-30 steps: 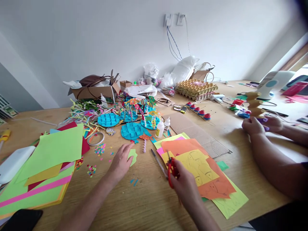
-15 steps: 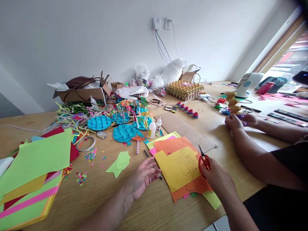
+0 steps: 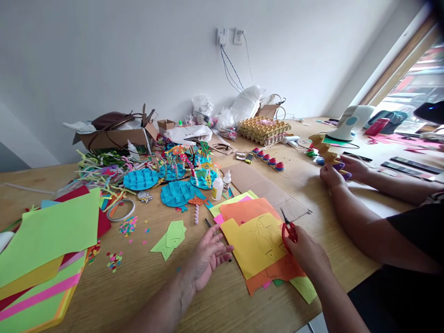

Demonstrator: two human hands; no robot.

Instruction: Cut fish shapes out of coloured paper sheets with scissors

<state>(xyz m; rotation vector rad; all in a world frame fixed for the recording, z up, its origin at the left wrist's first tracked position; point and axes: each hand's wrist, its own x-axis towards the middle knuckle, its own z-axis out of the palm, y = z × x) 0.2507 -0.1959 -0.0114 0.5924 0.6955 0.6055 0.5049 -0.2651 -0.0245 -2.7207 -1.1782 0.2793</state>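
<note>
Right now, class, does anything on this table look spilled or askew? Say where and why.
The confetti lies loose beside the ring, partly scattered, so it looks spilled. The yellow sheet sits askew over the orange paper, edges not lining up.

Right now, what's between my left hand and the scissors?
Between your left hand and the scissors, the head view shows yellow paper with drawn lines.
</note>
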